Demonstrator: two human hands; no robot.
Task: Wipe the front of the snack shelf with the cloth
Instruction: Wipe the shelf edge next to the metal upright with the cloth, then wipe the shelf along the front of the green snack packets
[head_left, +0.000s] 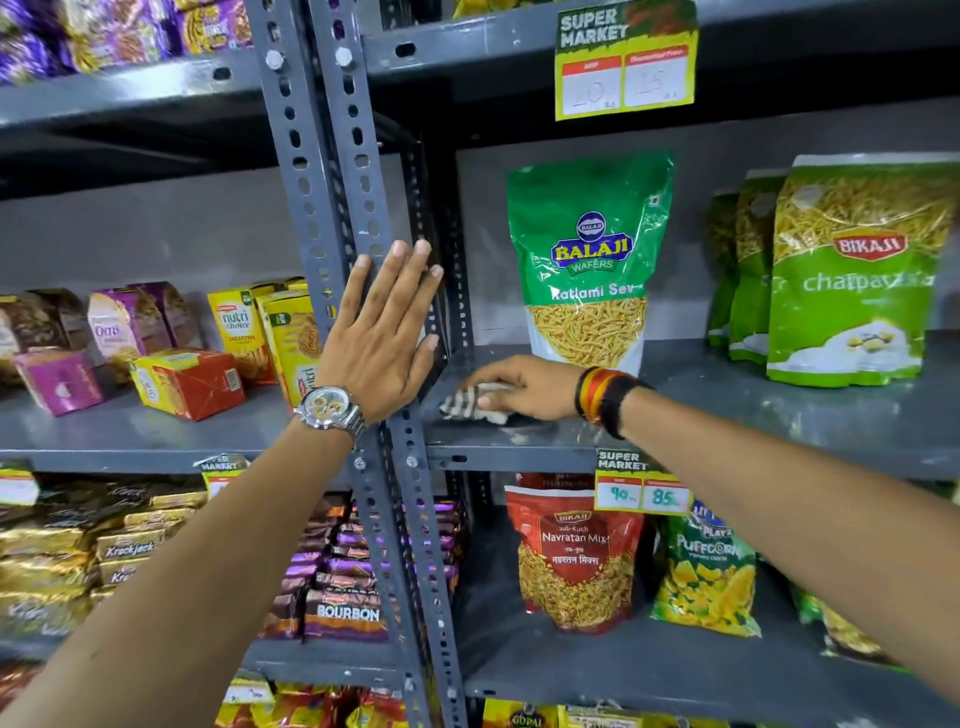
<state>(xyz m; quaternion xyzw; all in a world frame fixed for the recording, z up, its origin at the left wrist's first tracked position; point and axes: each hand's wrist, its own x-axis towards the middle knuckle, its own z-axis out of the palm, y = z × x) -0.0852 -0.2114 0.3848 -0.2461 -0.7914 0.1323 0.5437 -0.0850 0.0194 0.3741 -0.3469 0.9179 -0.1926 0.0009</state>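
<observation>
Right hand (524, 387) presses the cloth (470, 402) flat on the shelf (727, 410); left hand (387, 332) spread, bracing the post (332, 171). Swipe wide and that green snack bag (589, 260) topples.

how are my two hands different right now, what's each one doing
The left hand lies flat and open, fingers spread against the grey upright post; the right hand is curled, pressing the striped cloth onto the shelf. The left points upward; the right reaches sideways, low over the shelf board. The left wrist wears a metal watch; the right wears coloured bands. Both are bare and touch the rack.
</observation>
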